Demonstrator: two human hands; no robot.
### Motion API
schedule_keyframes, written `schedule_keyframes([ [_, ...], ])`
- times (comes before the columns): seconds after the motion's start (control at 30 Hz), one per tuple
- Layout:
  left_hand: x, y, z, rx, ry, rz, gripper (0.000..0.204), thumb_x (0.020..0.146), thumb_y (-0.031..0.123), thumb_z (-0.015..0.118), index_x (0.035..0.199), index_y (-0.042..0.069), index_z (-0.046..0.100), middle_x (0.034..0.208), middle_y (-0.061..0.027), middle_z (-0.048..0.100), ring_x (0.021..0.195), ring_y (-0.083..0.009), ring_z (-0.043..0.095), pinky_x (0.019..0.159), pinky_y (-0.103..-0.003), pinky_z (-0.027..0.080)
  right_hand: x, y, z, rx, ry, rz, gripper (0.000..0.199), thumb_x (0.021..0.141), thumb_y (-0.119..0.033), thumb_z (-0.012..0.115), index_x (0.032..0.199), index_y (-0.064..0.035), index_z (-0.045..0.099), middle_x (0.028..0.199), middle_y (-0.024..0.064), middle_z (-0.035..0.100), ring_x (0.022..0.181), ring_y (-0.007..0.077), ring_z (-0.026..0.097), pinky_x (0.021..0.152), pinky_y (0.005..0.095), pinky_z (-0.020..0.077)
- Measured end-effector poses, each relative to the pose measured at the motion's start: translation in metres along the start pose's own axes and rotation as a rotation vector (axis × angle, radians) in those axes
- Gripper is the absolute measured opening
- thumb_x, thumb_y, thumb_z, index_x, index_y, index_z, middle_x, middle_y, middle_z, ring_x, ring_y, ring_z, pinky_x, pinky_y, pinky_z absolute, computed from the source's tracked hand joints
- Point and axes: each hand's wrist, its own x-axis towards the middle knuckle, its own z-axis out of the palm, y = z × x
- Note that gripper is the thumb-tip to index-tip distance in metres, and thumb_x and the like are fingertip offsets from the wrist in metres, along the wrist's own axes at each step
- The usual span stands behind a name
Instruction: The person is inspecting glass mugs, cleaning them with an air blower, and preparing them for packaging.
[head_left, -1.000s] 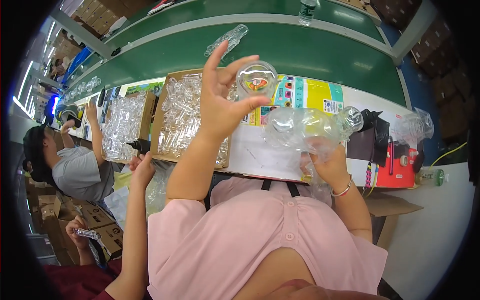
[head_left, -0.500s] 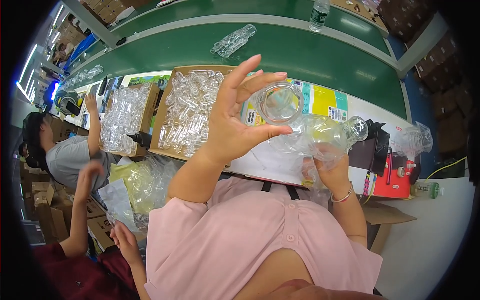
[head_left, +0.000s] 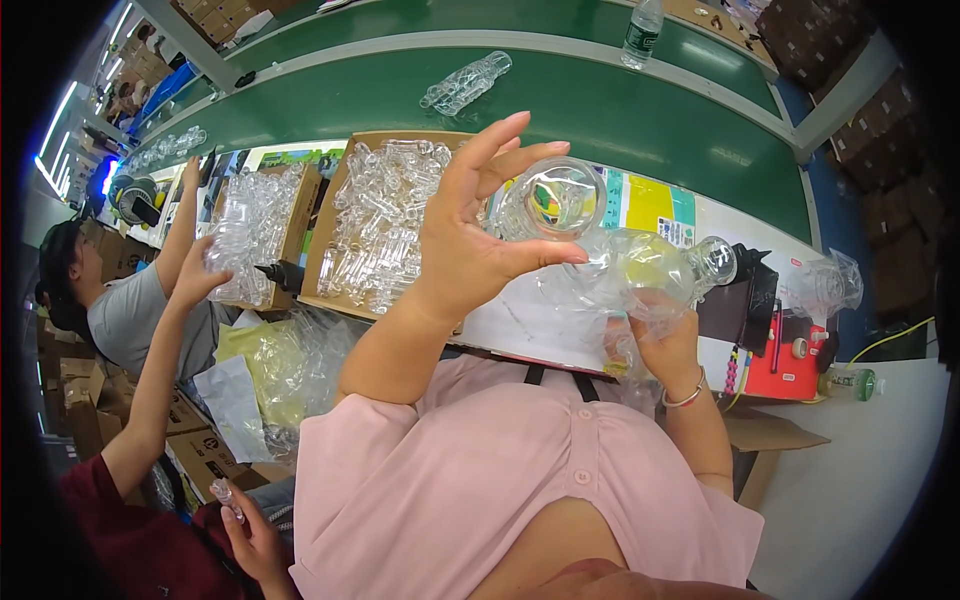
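My left hand (head_left: 478,215) is raised over the table, its thumb and fingers curved round the wide round end of a clear vessel (head_left: 560,200). Further right, the clear body narrows to a ring-shaped mouth (head_left: 714,261). Whether this is one piece or two I cannot tell, since the transparent parts overlap. From below, my right hand (head_left: 662,335) is closed under the clear body, its fingers partly seen through it. Clear film or plastic hangs beside that hand.
Left of my hands stand a cardboard box (head_left: 308,265) of small clear tubes and another box (head_left: 296,243) of clear pieces. A clear bundle (head_left: 467,84) lies on the green surface, near a water bottle (head_left: 642,35). Two co-workers sit at left. A red pad (head_left: 788,360) lies right.
The nearer co-worker's hand has reached up to the left box, and the other hand now shows a small clear tube. My own hands have barely moved; the round end tilts slightly.
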Motion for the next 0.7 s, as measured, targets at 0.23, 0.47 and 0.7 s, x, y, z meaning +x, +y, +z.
schedule_keyframes([
  [0.23, -0.003, -0.002, -0.015, -0.238, 0.266, -0.066, 0.086, 0.046, 0.018, 0.086, 0.118, 0.001, 0.044, 0.108, -0.0159, 0.059, 0.099, -0.0191, 0.057, 0.087, -0.029, 0.043, 0.002, -0.003, 0.0, 0.004, -0.012, 0.001, 0.018, 0.074, -0.002, 0.057, 0.092, -0.0022, 0.062, 0.074, 0.0097, 0.065, 0.065, 0.0172, 0.065, 0.059, 0.0257, 0.0493],
  [0.47, -0.003, -0.002, -0.029, -0.241, 0.347, -0.036, 0.082, 0.049, 0.021, 0.085, 0.117, -0.001, 0.045, 0.107, -0.0158, 0.059, 0.096, -0.0172, 0.058, 0.086, -0.027, 0.044, 0.002, -0.005, 0.006, 0.167, -0.035, 0.195, 0.017, 0.073, 0.001, 0.058, 0.089, 0.0024, 0.062, 0.08, 0.0103, 0.064, 0.073, 0.0149, 0.061, 0.067, 0.0258, 0.0463],
  [0.7, 0.003, -0.024, -0.027, -0.31, 0.268, -0.042, 0.072, 0.058, 0.015, 0.082, 0.117, -0.001, 0.044, 0.112, -0.0156, 0.057, 0.101, -0.0188, 0.055, 0.089, -0.029, 0.043, 0.002, 0.003, 0.005, 0.014, -0.01, 0.078, 0.013, 0.076, -0.005, 0.06, 0.087, 0.0026, 0.062, 0.076, 0.0073, 0.063, 0.067, 0.0127, 0.059, 0.062, 0.025, 0.0461],
])
